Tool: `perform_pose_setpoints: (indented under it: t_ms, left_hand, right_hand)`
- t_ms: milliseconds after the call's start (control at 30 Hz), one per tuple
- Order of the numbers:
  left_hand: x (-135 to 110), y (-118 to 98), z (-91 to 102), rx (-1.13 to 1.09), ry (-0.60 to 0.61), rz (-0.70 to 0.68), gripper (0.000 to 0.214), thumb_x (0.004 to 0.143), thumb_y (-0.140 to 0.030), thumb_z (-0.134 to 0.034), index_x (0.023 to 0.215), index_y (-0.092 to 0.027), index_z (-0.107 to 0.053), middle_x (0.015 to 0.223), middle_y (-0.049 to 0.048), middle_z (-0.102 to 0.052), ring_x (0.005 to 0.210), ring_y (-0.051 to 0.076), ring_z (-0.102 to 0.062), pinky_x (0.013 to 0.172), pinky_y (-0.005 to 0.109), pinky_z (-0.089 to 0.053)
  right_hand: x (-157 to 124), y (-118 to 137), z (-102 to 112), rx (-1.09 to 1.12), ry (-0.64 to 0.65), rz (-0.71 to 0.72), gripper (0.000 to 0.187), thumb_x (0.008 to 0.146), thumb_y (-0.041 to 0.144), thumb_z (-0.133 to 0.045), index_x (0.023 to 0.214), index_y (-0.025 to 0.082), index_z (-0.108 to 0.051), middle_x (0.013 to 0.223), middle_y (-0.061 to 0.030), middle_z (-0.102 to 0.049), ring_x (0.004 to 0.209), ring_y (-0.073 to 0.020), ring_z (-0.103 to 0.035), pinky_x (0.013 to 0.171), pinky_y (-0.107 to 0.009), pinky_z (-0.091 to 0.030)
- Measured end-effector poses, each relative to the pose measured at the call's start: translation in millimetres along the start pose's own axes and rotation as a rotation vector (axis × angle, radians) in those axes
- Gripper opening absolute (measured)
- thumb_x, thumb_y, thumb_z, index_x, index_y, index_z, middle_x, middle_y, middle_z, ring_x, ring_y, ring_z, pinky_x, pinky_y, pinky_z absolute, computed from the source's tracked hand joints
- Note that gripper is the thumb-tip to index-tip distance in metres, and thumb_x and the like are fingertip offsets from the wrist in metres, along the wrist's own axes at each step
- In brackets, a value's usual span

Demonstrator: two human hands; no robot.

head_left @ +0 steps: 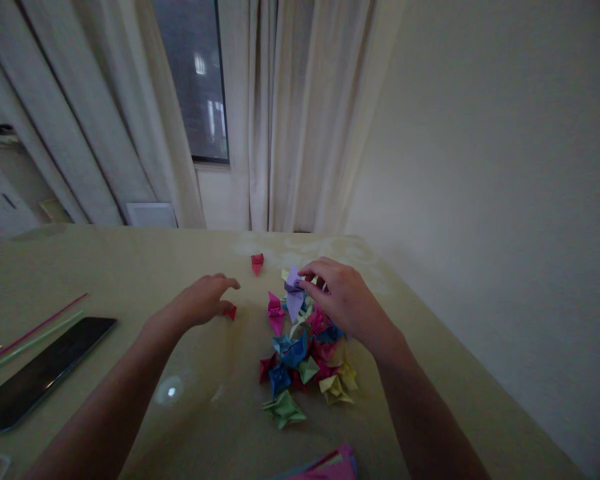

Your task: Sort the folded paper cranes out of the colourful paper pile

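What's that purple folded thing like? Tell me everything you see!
The purple folded piece looks like creased paper. One pointed end goes up in the picture and another goes down, with bunched folds between. It sits at the far end of the colourful pile. The right hand seems to pinch its right edge. Whether it also touches the pile is hard to tell.

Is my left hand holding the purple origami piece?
No, the purple origami piece is held by your right hand, apart from your left hand.
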State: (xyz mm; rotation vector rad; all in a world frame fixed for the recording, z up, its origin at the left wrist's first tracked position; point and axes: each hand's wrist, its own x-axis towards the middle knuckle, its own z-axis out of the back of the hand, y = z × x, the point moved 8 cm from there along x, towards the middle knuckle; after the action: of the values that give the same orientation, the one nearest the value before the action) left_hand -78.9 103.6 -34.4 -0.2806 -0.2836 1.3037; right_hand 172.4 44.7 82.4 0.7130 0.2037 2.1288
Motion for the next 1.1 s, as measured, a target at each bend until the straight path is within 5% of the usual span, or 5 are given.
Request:
perform_pose_setpoints:
  t_ms: [200, 500, 733, 933, 1100]
  left_hand:
    - [8, 25, -35.5, -0.020, 0.164, 0.082, 0.014, 0.071, -0.019, -0.068, 0.082, -0.023, -0.076, 0.090, 0.0088, -0.078, 0.087, 0.028, -0.074, 0.079, 0.035, -0.053]
    - [-28, -95, 24.0, -0.750, 0.292, -0.321, 0.032, 0.098, -0.050, -0.062, 0.103, -0.021, -0.075, 0.093, 0.0046, -0.072, 0.084, 0.018, -0.064, 0.075, 0.028, -0.051]
    - [-29, -106, 3.3, -0.864, 0.435, -0.374, 0.036, 0.101, -0.051, -0.058, 0.099, -0.019, -0.074, 0.089, 0.0052, -0.072, 0.081, 0.018, -0.064, 0.074, 0.029, -0.052]
    - [17, -13, -35.2, -0.586, -0.335, 0.060, 0.044, 0.092, -0.052, -0.057, 0.115, -0.016, -0.068, 0.115, 0.0128, -0.069, 0.090, 0.024, -0.065, 0.076, 0.037, -0.056]
    - [41, 23, -58.6, -0.340, -0.588, 0.156, 0.069, 0.087, -0.048, -0.063, 0.147, -0.016, -0.049, 0.142, 0.0200, -0.050, 0.110, 0.030, -0.065, 0.093, 0.046, -0.059]
  right_hand:
    - [0, 0, -3, -0.005, 0.010, 0.028, 0.011, 0.098, 0.014, -0.068, 0.106, 0.018, -0.075, 0.104, -0.0067, -0.075, 0.094, -0.0194, -0.069, 0.084, -0.032, -0.049]
    - [-8, 31, -6, 0.164, 0.128, 0.197, 0.022, 0.098, 0.015, -0.070, 0.118, 0.023, -0.072, 0.124, -0.0061, -0.066, 0.096, -0.0160, -0.067, 0.088, -0.030, -0.051]
    - [-13, 40, -5, 0.083, 0.165, 0.196, 0.007, 0.097, 0.015, -0.068, 0.100, 0.019, -0.073, 0.098, -0.0028, -0.067, 0.087, -0.0159, -0.062, 0.079, -0.028, -0.046]
    - [-21, 34, 5, 0.019, 0.217, 0.161, 0.008, 0.097, 0.015, -0.067, 0.096, 0.018, -0.074, 0.096, -0.0035, -0.069, 0.085, -0.0161, -0.062, 0.080, -0.029, -0.045]
    - [-21, 28, 19, 0.009, 0.158, 0.119, 0.012, 0.102, 0.020, -0.064, 0.099, 0.019, -0.076, 0.095, -0.0038, -0.069, 0.082, -0.0154, -0.062, 0.076, -0.029, -0.044]
